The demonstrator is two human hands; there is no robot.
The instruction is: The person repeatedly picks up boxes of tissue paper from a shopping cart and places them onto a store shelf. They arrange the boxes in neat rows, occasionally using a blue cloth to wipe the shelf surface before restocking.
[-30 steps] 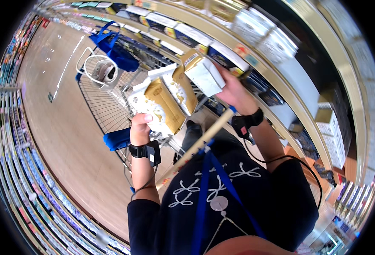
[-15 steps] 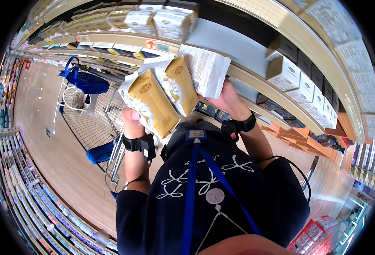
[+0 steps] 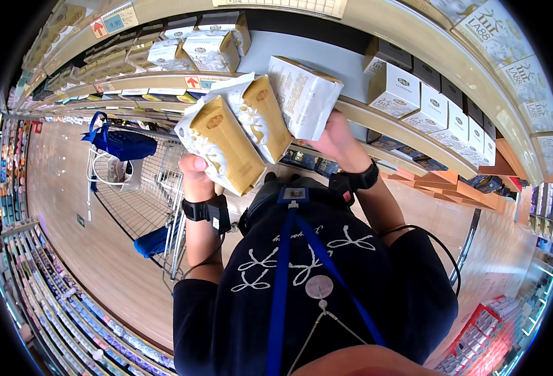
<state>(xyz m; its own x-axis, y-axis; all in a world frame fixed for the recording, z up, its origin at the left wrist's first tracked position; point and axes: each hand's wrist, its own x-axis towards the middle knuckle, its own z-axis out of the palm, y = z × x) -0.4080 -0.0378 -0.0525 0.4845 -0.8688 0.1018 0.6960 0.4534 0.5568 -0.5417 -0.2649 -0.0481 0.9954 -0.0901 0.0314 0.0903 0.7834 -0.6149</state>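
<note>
Left hand (image 3: 196,170) clamps a gold-and-white carton pack (image 3: 221,150), frame centre | right hand (image 3: 336,139) grips a white carton pack (image 3: 303,95) | both raised near the shelf (image 3: 383,119), neither placed | wire trolley (image 3: 145,188) at left.

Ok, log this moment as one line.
left hand: holds gold-and-white carton | right hand: holds white carton | shopping cart at left

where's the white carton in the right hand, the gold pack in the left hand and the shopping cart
white carton (image 3: 304,94), head view, on its broad printed side
gold pack (image 3: 226,147), head view, on its gold front face
shopping cart (image 3: 142,200), head view, on the wire basket wall
</note>
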